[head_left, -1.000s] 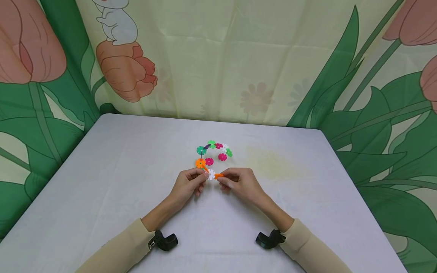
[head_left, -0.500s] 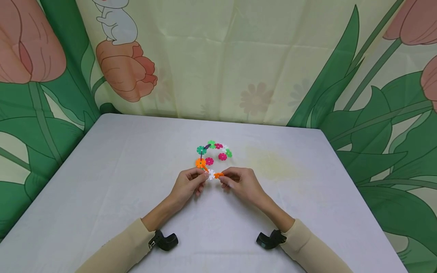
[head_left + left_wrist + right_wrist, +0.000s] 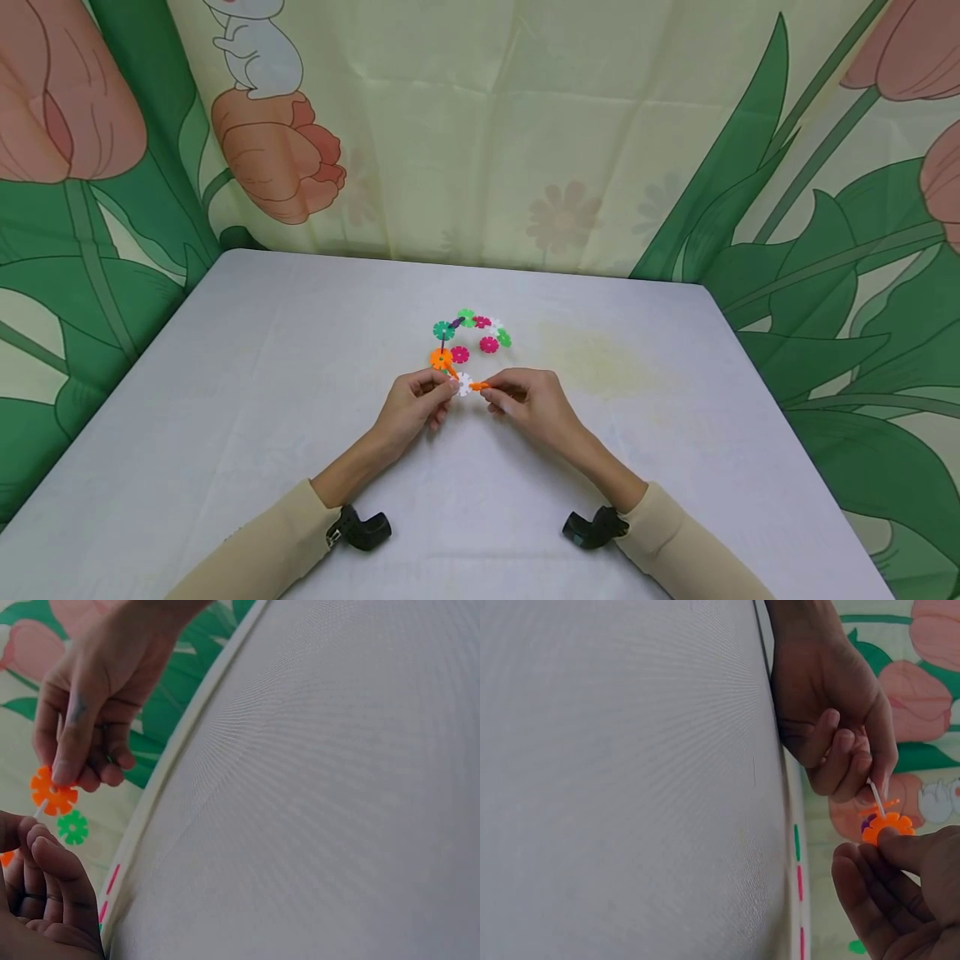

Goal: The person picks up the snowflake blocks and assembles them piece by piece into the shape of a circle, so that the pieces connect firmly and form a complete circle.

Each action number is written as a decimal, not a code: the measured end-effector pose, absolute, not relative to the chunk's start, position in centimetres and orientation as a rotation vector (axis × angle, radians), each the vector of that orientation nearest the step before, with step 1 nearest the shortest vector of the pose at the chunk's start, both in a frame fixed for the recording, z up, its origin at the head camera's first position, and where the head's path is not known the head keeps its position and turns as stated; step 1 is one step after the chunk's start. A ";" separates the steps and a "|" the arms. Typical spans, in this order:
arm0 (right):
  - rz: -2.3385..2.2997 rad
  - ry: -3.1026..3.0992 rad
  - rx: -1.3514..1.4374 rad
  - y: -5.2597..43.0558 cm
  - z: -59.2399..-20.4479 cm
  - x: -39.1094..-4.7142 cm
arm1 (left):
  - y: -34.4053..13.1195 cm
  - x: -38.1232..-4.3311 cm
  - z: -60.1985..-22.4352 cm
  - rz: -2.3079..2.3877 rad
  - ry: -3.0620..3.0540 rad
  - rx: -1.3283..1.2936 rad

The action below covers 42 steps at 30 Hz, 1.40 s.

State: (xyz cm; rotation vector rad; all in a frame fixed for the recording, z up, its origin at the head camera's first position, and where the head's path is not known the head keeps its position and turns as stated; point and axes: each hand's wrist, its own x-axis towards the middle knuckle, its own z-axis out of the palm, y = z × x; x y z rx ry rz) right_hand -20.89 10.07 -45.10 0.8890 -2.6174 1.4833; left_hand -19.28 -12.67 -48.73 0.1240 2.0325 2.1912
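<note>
Left hand (image 3: 416, 404): fingers pinched together on the rim of a white snowflake disc (image 3: 463, 384), over the table (image 3: 247, 400); too tight a squeeze might twist it at its slot. Just beyond, far orange disc (image 3: 440, 359), and behind it a teal disc (image 3: 443, 331), seemingly linked by a dark piece seen edge-on; a sideways tug could pop that link or tip the curved chain. Next along, a purple disc (image 3: 456, 322) and a bright green disc (image 3: 467, 317); seating of these joints too small to judge. Left magenta disc (image 3: 460, 355) sits near the far orange one, apparently loose; a swing of the chain could knock it. Near orange disc (image 3: 480, 386) meets the white disc's right side, nearly edge-on from above. Cannot tell whether the notches are engaged; if misaligned, a push would likely skid or bend the rim. Right magenta disc (image 3: 489, 344) lies farther back, attachment unclear. Right hand (image 3: 528, 400): fingers clamped on the near orange disc, purchase small, so slipping fingers could flick it away.
</note>
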 end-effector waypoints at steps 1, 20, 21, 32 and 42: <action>1.469 -2.616 0.892 10.1 -45.1 -20.9 | -12.7 -19.3 -48.7 2.191 2.033 0.123; 1.408 -2.542 0.967 9.8 -45.3 -20.5 | -12.6 -19.1 -48.7 2.185 2.019 0.129; 1.408 -2.541 0.968 9.8 -45.3 -20.5 | -12.6 -19.1 -48.7 2.185 2.017 0.132; 1.406 -2.537 0.960 9.6 -45.4 -20.3 | -12.6 -19.0 -48.6 2.177 2.034 0.129; 1.232 -2.401 0.957 9.2 -45.7 -19.8 | -12.6 -19.0 -48.6 2.213 2.013 0.157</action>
